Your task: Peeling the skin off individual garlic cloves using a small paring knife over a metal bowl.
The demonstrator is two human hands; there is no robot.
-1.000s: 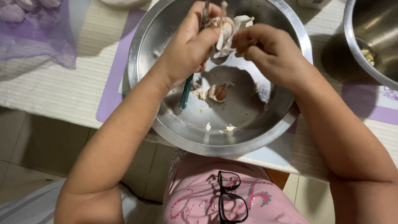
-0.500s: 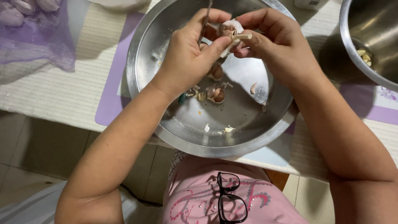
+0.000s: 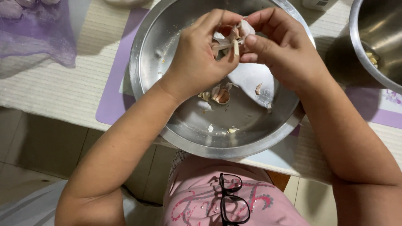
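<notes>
We've got both hands up over the wide steel bowl (image 3: 167, 125), and between them sits the garlic clove (image 3: 245, 30), held above the bowl's far half rather than resting in it. Our left hand (image 3: 201, 62) pinches it from the near side, thumb and forefinger closed on the papery skin (image 3: 220, 38); our right hand (image 3: 284, 50) grips from the other side, fingertips pressed to the clove's top. Neither hand is slack.

This is a light little thing, we'd judge, firm at the core but wrapped in dry, brittle skin that tears and flakes. It may turn a bit slippery once bare, so the sensible hold is at the clove's two ends, leaving the loose edge of the skin free for the nails to catch.

To look at, it's pale, off-white with a faint pinkish tinge, and a thin strip of skin curls down from it. Below, on the bowl's floor, lie peeled scraps (image 3: 220, 94) and small flecks. A second steel bowl (image 3: 377, 37) stands to the right, and a purple mesh bag (image 3: 33, 29) lies to the left on the mat.
</notes>
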